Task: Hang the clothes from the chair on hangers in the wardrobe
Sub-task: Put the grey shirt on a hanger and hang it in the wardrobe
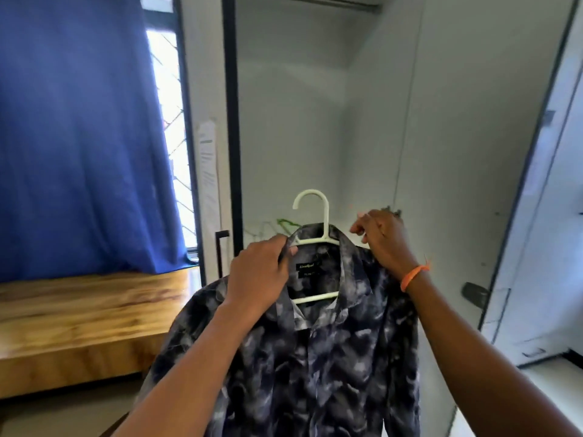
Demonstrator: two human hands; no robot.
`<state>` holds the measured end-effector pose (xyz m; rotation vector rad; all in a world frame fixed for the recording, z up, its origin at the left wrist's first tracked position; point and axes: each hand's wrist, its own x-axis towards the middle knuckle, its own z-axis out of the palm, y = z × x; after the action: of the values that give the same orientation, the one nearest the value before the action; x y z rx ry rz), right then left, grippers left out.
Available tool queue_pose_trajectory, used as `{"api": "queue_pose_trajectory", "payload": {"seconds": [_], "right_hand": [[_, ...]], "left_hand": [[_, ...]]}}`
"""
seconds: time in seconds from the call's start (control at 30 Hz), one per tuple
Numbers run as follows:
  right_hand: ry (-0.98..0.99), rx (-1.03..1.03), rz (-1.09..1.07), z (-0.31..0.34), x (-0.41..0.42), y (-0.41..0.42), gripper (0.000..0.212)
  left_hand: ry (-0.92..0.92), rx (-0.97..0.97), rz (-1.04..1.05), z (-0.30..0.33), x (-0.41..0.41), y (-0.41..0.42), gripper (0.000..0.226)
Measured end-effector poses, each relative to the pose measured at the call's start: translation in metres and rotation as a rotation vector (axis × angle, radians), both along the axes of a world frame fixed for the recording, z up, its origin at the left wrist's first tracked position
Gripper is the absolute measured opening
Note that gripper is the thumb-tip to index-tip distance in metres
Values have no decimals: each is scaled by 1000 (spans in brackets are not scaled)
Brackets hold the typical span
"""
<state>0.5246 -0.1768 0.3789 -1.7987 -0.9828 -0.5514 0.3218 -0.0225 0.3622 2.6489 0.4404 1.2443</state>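
Dark marbled cloth is what both hands hold: the left hand (257, 272) curls its fingers round the collar of the shirt (303, 357), and the right hand (383, 241) pinches the shirt's right shoulder, an orange wristband (413, 275) on its wrist; a white hanger (315, 241) sits inside the neck, its hook standing free above; just beyond lies the open wardrobe (315, 105), its rail (331, 1) high at the top; a blue curtain (79, 137) hangs left over a wooden bench (79, 326).
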Motion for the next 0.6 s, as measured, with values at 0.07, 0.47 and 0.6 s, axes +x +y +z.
{"api": "queue_pose_trajectory", "payload": {"seconds": [0.07, 0.47, 0.6], "right_hand": [[-72, -80, -110, -16, 30, -16, 52], [-404, -349, -445, -21, 194, -42, 61], [-505, -318, -486, 15, 258, -20, 64]], "left_hand": [[10, 3, -39, 3, 32, -6, 28], [-27, 66, 15, 35, 247, 38, 31], [34, 211, 188, 64, 324, 72, 31]]}}
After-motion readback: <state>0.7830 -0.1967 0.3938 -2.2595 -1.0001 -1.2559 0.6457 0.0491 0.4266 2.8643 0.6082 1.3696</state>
